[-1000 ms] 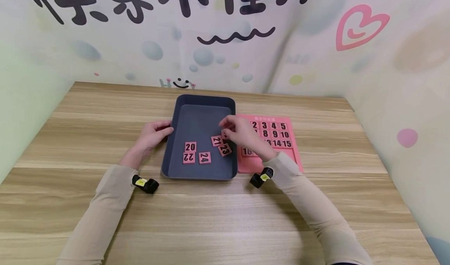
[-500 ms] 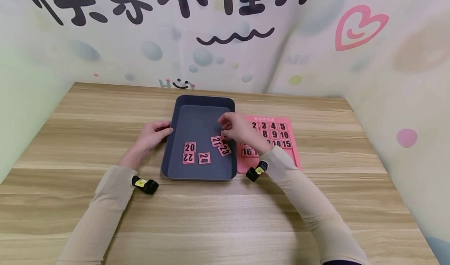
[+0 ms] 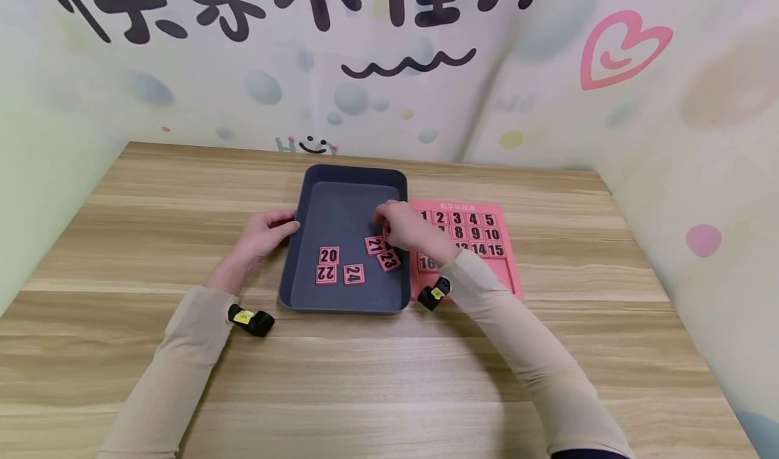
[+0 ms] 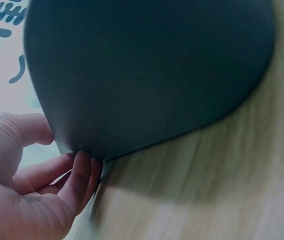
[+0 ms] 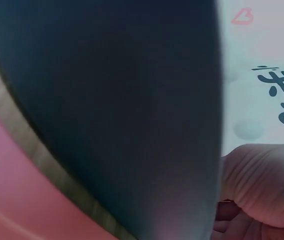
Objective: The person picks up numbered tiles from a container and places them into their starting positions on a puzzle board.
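Observation:
My left hand (image 3: 266, 232) rests against the left side of the dark blue tray (image 3: 349, 300). In the left wrist view, its fingertips (image 4: 83, 162) touch the outer wall low down and the thumb lies by the edge. My right hand (image 3: 409, 226) reaches over the tray's right rim, with curled fingers at a pink number tile (image 3: 386, 232) that is mostly hidden. Close by lie tile 21 (image 3: 374, 245) and tile 23 (image 3: 389, 260). Tile 20 (image 3: 328, 255), tile 22 (image 3: 326, 274) and tile 24 (image 3: 353, 274) lie farther left. The right wrist view hides the right fingertips behind the tray wall (image 5: 117, 100).
A pink number puzzle board (image 3: 511, 270) lies right of the tray, with rows of numbered tiles partly under my right forearm. Both stand on a wooden table (image 3: 341, 391). A printed wall cloth (image 3: 213, 107) hangs behind the table.
My right wrist and forearm have shifted left, and its fingers sit slightly farther left and lower over the tile. My left hand and the other loose tiles stay put.

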`<state>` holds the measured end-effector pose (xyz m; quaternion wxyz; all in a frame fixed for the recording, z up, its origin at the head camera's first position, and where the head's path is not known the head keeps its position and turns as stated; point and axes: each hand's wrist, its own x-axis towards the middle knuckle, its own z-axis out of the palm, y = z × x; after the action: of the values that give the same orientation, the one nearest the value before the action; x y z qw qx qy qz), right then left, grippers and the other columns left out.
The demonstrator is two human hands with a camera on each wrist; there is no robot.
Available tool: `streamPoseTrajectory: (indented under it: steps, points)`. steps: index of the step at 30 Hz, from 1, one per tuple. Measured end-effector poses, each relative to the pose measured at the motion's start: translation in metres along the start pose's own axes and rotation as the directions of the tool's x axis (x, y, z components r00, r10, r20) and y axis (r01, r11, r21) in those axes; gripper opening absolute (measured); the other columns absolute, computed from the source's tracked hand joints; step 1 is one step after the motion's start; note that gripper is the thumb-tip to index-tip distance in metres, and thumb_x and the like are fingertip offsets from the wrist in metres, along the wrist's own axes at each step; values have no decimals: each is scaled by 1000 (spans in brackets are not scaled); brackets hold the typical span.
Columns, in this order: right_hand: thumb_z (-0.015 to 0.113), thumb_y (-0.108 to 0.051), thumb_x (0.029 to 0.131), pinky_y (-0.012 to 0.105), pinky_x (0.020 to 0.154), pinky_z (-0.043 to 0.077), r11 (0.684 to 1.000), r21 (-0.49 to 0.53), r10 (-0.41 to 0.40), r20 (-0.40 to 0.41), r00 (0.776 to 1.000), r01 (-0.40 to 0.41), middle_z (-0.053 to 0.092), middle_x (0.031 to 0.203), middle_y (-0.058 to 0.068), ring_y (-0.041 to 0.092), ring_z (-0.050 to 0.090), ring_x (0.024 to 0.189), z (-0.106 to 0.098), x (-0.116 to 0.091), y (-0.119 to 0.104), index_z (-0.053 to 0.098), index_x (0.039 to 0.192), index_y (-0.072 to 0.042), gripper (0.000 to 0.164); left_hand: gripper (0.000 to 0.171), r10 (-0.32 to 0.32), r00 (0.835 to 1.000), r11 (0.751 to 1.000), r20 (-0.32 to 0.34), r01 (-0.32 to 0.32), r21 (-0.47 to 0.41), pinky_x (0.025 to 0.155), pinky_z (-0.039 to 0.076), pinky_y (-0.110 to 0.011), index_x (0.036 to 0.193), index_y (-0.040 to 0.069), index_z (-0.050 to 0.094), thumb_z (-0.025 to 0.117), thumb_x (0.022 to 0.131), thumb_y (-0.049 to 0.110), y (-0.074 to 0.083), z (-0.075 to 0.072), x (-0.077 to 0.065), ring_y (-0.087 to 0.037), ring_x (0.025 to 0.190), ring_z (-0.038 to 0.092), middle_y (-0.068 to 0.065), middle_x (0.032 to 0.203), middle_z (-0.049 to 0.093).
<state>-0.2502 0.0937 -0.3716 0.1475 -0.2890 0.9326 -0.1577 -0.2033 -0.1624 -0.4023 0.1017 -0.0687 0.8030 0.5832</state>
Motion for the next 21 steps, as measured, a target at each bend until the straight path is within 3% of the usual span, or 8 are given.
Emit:
streamPoseTrajectory:
  steps: [6,12,21]
  points:
    - [61,8,79,33,79,50,998,-30,-63,-44,997,61,61,99,16,25,54,89,3,6,4,63,104,2,25,45,-9,1000,1000,1,9,-6,103,34,-34,134,-8,44,53,93,9,0,1,1,-29,126,39,-23,138,44]
    - [62,5,79,31,75,50,995,35,-88,-87,992,91,61,97,14,23,54,87,6,13,7,64,98,0,20,46,-18,1000,1000,7,18,-17,105,33,-36,135,-7,44,53,94,10,0,0,1,-28,128,38,-22,139,43]
    - [67,-3,83,30,82,50,983,146,-94,-120,988,112,60,103,14,23,57,94,10,19,6,63,104,0,21,46,-23,1000,1000,7,23,-7,105,32,-37,135,-7,44,53,94,10,0,1,1,-28,128,37,-22,139,43]
